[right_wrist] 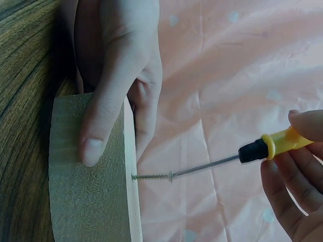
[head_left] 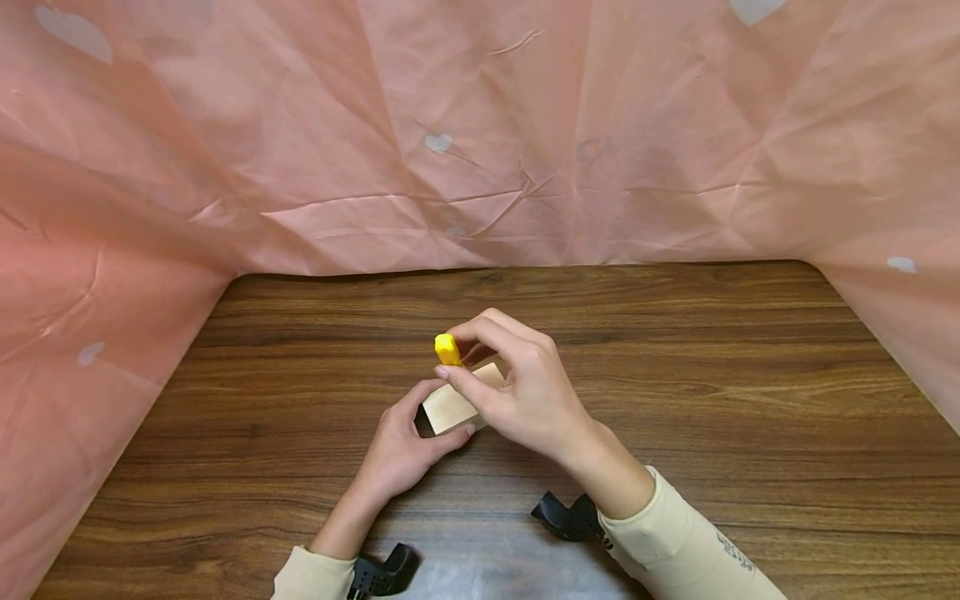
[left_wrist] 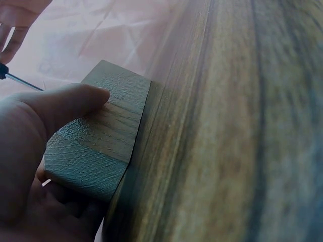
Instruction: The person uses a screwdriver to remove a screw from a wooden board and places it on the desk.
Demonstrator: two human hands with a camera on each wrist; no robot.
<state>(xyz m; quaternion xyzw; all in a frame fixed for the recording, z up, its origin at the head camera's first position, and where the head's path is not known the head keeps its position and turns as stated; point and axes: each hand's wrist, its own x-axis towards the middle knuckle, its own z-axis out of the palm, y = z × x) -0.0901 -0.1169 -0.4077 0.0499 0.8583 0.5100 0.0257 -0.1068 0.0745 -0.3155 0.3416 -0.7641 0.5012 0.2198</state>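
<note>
A pale wooden block (head_left: pixel 450 410) rests on the table, gripped at its sides by my left hand (head_left: pixel 405 440). In the left wrist view the thumb lies along the side of the block (left_wrist: pixel 116 121). My right hand (head_left: pixel 525 392) pinches the yellow handle of a screwdriver (head_left: pixel 447 349) above the block. The right wrist view shows the screwdriver (right_wrist: pixel 282 142) with a black collar and thin metal shaft, its tip at the head of a screw (right_wrist: pixel 154 177). The screw's point meets the block's top face, and most of its threaded length stands out of the wood.
A brown wood-grain table (head_left: pixel 712 375) lies beneath the hands. Pink cloth (head_left: pixel 480 125) with pale hearts hangs behind it and at both sides. Black wrist mounts (head_left: pixel 566 517) sit at both sleeves near the front.
</note>
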